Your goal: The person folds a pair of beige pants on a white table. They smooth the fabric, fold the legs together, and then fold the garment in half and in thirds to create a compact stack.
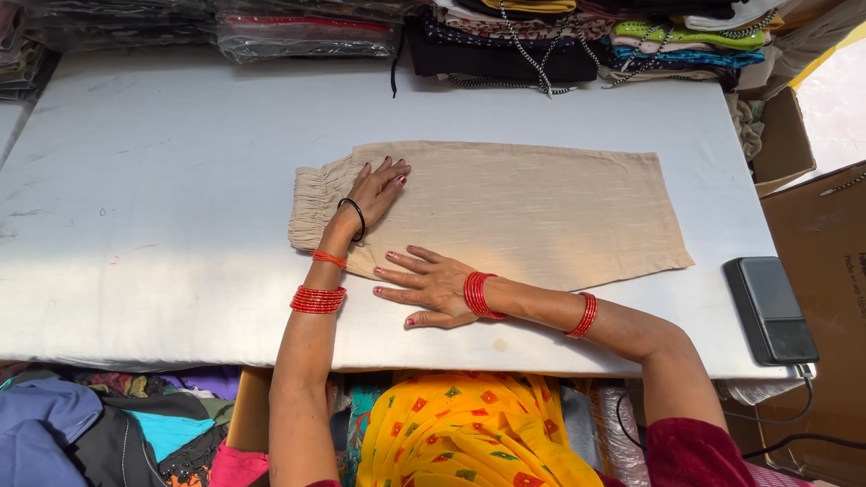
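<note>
Beige folded trousers lie on a white table; left hand and right hand press flat on them, fingers spread apart.

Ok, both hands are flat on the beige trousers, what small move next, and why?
Probably sweep the right hand rightward toward the hem: the beige cotton trousers lie folded flat on the white padded table, the left hand pins the gathered waistband, and the far end is unsmoothed.

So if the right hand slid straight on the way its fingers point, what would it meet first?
The right hand points left across the beige trousers; first in line looks like the left forearm, just past the cloth's lower edge.
</note>
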